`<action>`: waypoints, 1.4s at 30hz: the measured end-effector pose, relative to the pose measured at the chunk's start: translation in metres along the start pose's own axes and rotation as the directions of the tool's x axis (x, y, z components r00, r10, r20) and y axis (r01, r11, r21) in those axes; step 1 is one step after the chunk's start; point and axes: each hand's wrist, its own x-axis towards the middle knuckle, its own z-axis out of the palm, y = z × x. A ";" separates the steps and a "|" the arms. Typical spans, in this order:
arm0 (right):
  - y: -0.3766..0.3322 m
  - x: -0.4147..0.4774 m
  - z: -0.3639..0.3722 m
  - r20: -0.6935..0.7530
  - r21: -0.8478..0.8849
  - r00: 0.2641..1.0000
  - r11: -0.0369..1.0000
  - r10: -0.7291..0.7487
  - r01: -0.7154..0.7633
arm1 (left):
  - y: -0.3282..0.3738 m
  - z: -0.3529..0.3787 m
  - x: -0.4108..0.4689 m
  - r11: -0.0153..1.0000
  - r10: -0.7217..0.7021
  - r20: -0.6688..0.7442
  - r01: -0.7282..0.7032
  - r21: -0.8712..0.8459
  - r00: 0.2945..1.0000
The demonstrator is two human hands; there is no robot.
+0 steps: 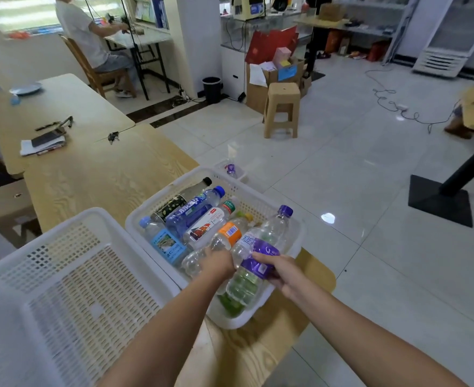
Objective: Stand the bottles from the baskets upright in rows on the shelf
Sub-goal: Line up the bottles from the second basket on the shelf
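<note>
Fingers (263, 257) of right hand (279, 270) are curled round the purple-label bottle (266, 241): thumb on top of the label, the rest wrapped under, gripping at mid-body. That bottle lies tilted, purple cap pointing away from the person, across the near-right corner of the bottle basket (258, 201) and on top of the other bottles. Left hand (219, 263) is inside the bottle basket, just left of the purple-label bottle, back of hand up. Its fingers are hidden under the hand. They end where the orange-label bottle (229, 233) meets a clear bottle (192, 262), and I can't tell if they grip or only touch, or which of the two. Bottle basket contents, all lying down: dark bottle (180, 201) with black cap and camo label at the far-left corner; blue bottle (194, 213) with blue cap beside it; red-and-white-label bottle (210, 226) next toward the right; light-blue-label bottle (164, 245) along the left wall; green bottle (234, 303) at the near end, under the purple-label bottle. Second white basket (62, 275) sits just left of the bottle basket, side by side, with its perforated floor and walls showing. Both are on the wood-grain counter (104, 177). Beyond the bottle basket's far side, a small basket (241, 174) on the floor holds a purple-capped bottle (231, 169). A tan stool (282, 107) stands further beyond.
</note>
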 end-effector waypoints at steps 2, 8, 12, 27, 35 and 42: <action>0.001 -0.001 -0.002 0.021 0.015 1.000 1.000 -0.012 0.012 | -0.001 0.003 -0.002 1.000 -0.013 0.002 0.013 0.027 1.000; 0.003 -0.006 -0.012 0.109 0.084 0.994 0.996 -0.019 0.010 | -0.006 0.007 -0.002 0.982 -0.022 -0.018 0.019 -0.187 1.000; -0.002 -0.008 -0.024 0.147 0.220 0.989 0.975 0.002 -0.035 | -0.008 0.010 -0.006 0.855 -0.033 0.093 0.076 -0.513 0.995; -0.014 -0.056 -0.083 0.055 0.550 0.978 0.824 -0.200 0.138 | 0.036 -0.008 -0.036 0.321 0.271 -0.104 -0.192 -0.928 0.957; -0.019 -0.130 -0.167 -0.201 0.564 0.933 0.743 -0.300 0.360 | 0.111 0.010 -0.085 0.282 0.509 -0.133 -0.310 -0.908 0.850; 0.029 -0.238 -0.245 -0.434 0.552 0.828 0.622 -0.354 0.555 | 0.198 0.062 -0.158 0.289 0.752 0.053 -0.256 -0.923 0.657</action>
